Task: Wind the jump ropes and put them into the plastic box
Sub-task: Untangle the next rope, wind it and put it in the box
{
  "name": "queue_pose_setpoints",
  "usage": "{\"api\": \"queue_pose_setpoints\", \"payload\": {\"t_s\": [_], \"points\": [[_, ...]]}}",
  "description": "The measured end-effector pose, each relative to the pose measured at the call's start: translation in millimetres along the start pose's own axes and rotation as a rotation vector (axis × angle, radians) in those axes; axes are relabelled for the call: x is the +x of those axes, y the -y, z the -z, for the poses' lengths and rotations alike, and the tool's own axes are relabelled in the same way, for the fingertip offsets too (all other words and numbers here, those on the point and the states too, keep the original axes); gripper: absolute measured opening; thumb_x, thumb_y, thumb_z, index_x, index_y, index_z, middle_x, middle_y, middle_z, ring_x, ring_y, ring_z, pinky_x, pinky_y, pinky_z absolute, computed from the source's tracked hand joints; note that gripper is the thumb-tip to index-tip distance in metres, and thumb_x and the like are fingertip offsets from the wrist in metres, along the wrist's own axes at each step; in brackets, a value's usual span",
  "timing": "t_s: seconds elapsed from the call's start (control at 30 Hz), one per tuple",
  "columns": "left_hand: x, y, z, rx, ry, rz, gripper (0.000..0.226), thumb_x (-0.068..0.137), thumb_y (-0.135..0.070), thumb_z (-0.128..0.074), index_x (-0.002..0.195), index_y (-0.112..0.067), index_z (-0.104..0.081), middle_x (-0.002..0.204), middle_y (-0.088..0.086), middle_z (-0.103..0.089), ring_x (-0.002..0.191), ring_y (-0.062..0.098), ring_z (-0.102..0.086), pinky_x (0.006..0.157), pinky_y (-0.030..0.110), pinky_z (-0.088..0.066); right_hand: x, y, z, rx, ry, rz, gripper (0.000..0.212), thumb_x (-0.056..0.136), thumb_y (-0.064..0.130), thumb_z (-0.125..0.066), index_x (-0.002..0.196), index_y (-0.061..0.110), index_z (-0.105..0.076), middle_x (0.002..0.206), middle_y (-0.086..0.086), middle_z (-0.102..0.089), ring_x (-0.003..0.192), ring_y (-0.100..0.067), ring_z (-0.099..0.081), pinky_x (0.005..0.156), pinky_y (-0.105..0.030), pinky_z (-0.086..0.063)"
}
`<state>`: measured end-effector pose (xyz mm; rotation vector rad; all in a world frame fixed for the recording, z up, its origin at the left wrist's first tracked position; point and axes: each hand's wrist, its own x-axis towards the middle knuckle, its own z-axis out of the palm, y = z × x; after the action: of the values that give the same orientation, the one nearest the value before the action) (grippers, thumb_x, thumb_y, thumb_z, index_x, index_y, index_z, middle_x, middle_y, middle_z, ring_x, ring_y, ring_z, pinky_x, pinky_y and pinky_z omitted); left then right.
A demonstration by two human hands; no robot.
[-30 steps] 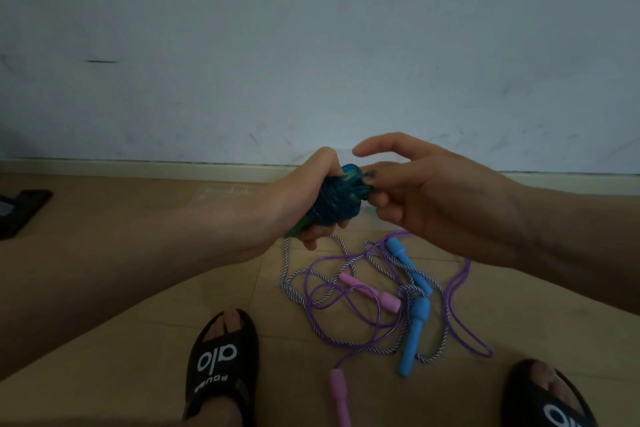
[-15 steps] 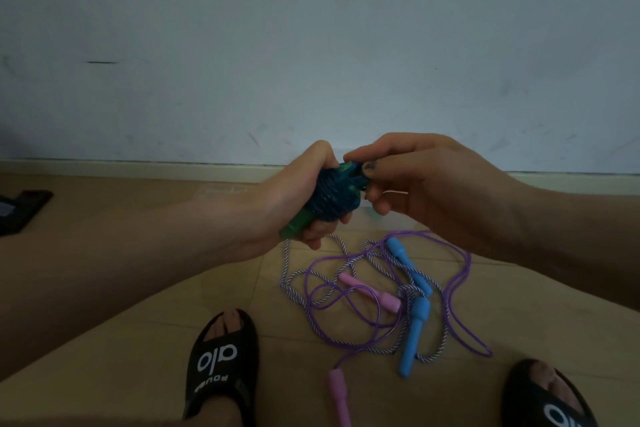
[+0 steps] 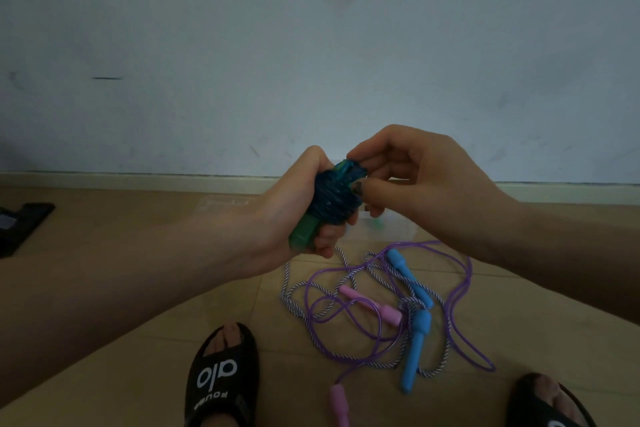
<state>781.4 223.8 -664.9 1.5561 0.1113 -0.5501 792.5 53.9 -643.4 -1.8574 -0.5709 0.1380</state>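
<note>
Head view: I see the left hand (image 3: 298, 215) grip clenched round the wound blue-green jump rope (image 3: 334, 199), handles slanting down-left.
Right hand (image 3: 408, 177): fingertips pinch the bundle's top.
Plastic box (image 3: 391, 227): on the floor just behind, nearer my right.
Unwound: purple rope (image 3: 460, 288), striped rope (image 3: 294, 302).

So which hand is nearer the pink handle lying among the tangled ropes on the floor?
Left, narrowly. The left hand, gripping the wound blue rope bundle, sits above and to the left of the pink handle. The right hand is higher, up and to its right.
</note>
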Motion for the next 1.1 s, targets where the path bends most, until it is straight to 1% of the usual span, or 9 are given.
{"api": "queue_pose_setpoints", "payload": {"t_s": [0.07, 0.23, 0.37, 0.5, 0.6, 0.73, 0.8, 0.93, 1.1], "points": [[-1, -2, 1, -0.015, 0.011, -0.003, 0.05, 0.087, -0.043, -0.025, 0.077, -0.004, -0.054, 0.059, 0.01, -0.036, 0.053, 0.021, -0.031, 0.057, 0.034, -0.032, 3, 2, 2, 0.011, -0.007, 0.006, 0.02, 0.083, -0.004, -0.067, 0.1, 0.009, -0.067, 0.09, -0.005, -0.071, 0.07, -0.016, -0.067, 0.066, -0.03, -0.06], [-3, -8, -1, -0.066, 0.041, -0.01, 0.047, 0.093, -0.045, -0.027, 0.083, -0.008, -0.053, 0.054, 0.002, -0.048, 0.053, 0.017, -0.032, 0.057, 0.033, -0.03, 11, 4, 5, 0.048, -0.007, -0.025, 0.018, 0.083, -0.004, -0.067, 0.095, 0.01, -0.067, 0.086, -0.005, -0.072, 0.06, -0.013, -0.064, 0.066, -0.027, -0.057], [-5, -8, 0, -0.09, 0.073, 0.0, 0.05, 0.096, -0.052, -0.031, 0.089, -0.008, -0.054, 0.059, 0.005, -0.046, 0.054, 0.018, -0.034, 0.057, 0.033, -0.033, 11, 3, 6, 0.077, 0.001, -0.041, 0.019, 0.083, -0.005, -0.067, 0.095, 0.01, -0.067, 0.08, -0.004, -0.071, 0.059, -0.012, -0.063, 0.065, -0.026, -0.056], [-4, -10, -1, -0.099, 0.08, -0.002, 0.043, 0.096, -0.045, -0.031, 0.092, -0.009, -0.054, 0.06, 0.004, -0.051, 0.055, 0.019, -0.037, 0.057, 0.034, -0.035, 11, 3, 6, 0.103, 0.007, -0.059, 0.02, 0.082, -0.005, -0.067, 0.096, 0.01, -0.068, 0.077, -0.002, -0.07, 0.058, -0.01, -0.063, 0.064, -0.022, -0.054], [-4, -11, 0, -0.114, 0.077, 0.012, 0.043, 0.096, -0.044, -0.031, 0.095, -0.008, -0.054, 0.065, 0.009, -0.045, 0.056, 0.02, -0.037, 0.06, 0.035, -0.034, 9, 4, 5, 0.106, 0.014, -0.069, 0.021, 0.084, -0.001, -0.067, 0.101, 0.011, -0.068, 0.079, 0.0, -0.071, 0.065, -0.009, -0.067, 0.066, -0.02, -0.053], [-2, -11, 3, -0.126, 0.061, -0.03, 0.041, 0.095, -0.043, -0.033, 0.092, -0.007, -0.053, 0.074, 0.012, -0.043, 0.057, 0.02, -0.037, 0.06, 0.035, -0.034, 7, 7, 4, 0.07, -0.003, -0.044, 0.016, 0.09, 0.009, -0.063, 0.103, 0.016, -0.067, 0.083, -0.001, -0.072, 0.071, -0.013, -0.071, 0.072, -0.024, -0.056], [-1, -11, 2, -0.123, 0.051, -0.055, 0.041, 0.095, -0.042, -0.033, 0.09, -0.007, -0.054, 0.075, 0.013, -0.042, 0.057, 0.02, -0.037, 0.06, 0.035, -0.033, 6, 8, 3, 0.039, -0.029, -0.028, 0.013, 0.091, 0.011, -0.063, 0.1, 0.019, -0.067, 0.086, -0.001, -0.069, 0.069, -0.011, -0.07, 0.07, -0.024, -0.055], [-1, -12, -2, -0.164, 0.033, -0.118, 0.04, 0.096, -0.038, -0.032, 0.089, -0.005, -0.054, 0.072, 0.008, -0.052, 0.058, 0.019, -0.037, 0.059, 0.035, -0.032, 8, 11, 3, 0.037, -0.077, -0.009, 0.016, 0.089, 0.008, -0.064, 0.097, 0.02, -0.07, 0.075, 0.004, -0.07, 0.067, -0.011, -0.069, 0.069, -0.025, -0.058], [-1, -13, -2, -0.18, 0.057, -0.127, 0.037, 0.095, -0.036, -0.031, 0.084, -0.007, -0.051, 0.066, 0.003, -0.052, 0.061, 0.018, -0.036, 0.062, 0.034, -0.033, 9, 12, 2, 0.072, -0.089, -0.033, 0.02, 0.088, 0.004, -0.062, 0.096, 0.021, -0.07, 0.08, 0.002, -0.07, 0.071, -0.011, -0.07, 0.073, -0.033, -0.06]]}}
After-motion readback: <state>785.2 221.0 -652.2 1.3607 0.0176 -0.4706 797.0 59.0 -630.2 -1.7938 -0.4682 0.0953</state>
